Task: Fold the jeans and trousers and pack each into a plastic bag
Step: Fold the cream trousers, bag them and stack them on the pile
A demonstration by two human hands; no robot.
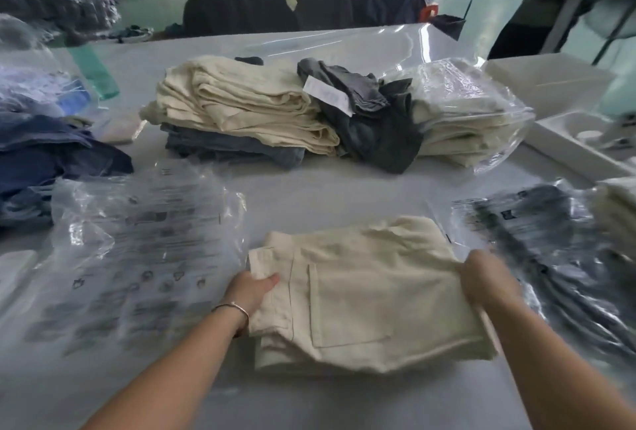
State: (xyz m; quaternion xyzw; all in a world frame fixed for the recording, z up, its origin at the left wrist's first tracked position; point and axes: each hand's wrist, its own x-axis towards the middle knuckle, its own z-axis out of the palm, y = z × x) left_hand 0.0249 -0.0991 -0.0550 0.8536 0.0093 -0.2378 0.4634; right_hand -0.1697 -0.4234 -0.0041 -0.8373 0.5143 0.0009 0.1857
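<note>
A folded pair of cream trousers (364,295) lies on the white table (309,189) in front of me, back pocket up. My left hand (253,290) grips its left edge, thumb on top of the cloth. My right hand (488,280) holds its right edge, fingers hidden under the fabric. A heap of clear printed plastic bags (137,250) lies to the left of the trousers. Further back sits a stack of unpacked cream and grey-blue trousers (241,113), with a crumpled dark grey pair (371,120) beside it.
Bagged cream trousers (471,116) are stacked at the back right. Bagged dark jeans (557,250) lie at my right, blurred. Blue jeans (41,161) are piled at the left. White trays (568,140) stand at the far right. Heaps of clothing lie beyond the table.
</note>
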